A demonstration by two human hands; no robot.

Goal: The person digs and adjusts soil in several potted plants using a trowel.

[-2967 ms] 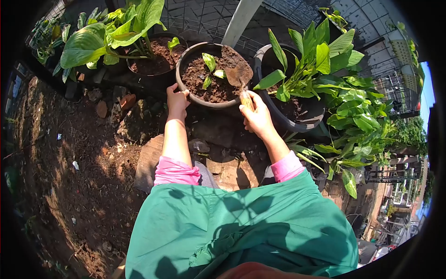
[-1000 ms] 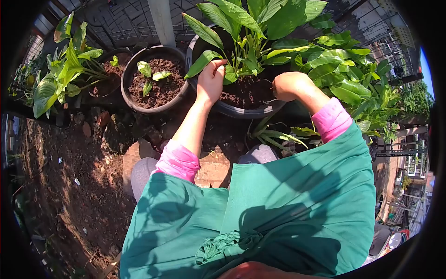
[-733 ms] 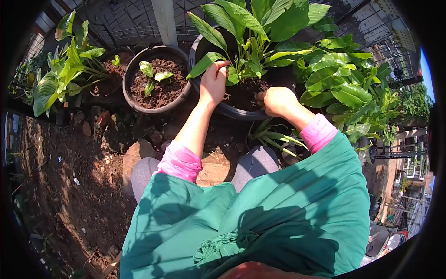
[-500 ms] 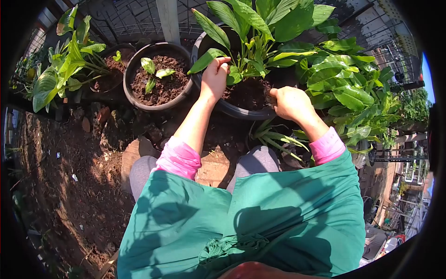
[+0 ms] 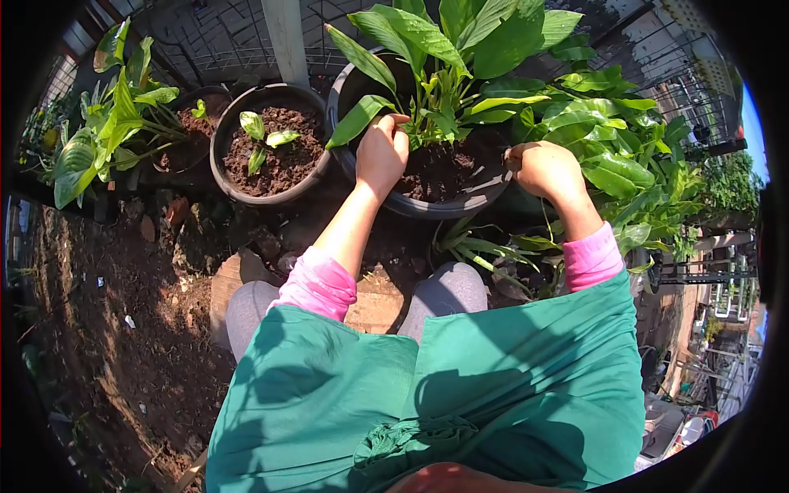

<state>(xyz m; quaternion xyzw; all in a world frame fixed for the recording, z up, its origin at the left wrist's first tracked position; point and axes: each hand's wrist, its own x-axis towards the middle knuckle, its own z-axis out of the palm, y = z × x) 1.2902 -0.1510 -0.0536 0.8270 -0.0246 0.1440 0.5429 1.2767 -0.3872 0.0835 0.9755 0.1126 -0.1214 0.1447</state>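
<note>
Big dark round plastic pot (image 5: 460, 205) is right in front of me, just beyond my knees, w/ the broad-leaved green plant (image 5: 444, 49) standing upright in its dark soil. My left hand (image 5: 382, 152) is down at the base of that plant, fingers curled shut round the lower stalks, heel of the hand on the soil near the rim. My right hand (image 5: 546, 168) is a closed fist at the pot's right edge; can't tell if anything's inside it.

What's changed: 3 s ago both hands were at the smaller dark round pot w/ the little two-leaf seedling (image 5: 267, 140), right one holding a trowel. That pot now sits untouched just to the left, and no trowel shows. Over the last sec the left hand stayed put on the stalks, while the right moved along the rim, out toward the right side. So the work has shifted to the big pot.

Further out: leafy bush (image 5: 608, 148) touching the right hand's far side, white post (image 5: 283, 41) behind the pots, bare brown earth (image 5: 123, 312) to my left, green apron (image 5: 427, 394) over my lap.
</note>
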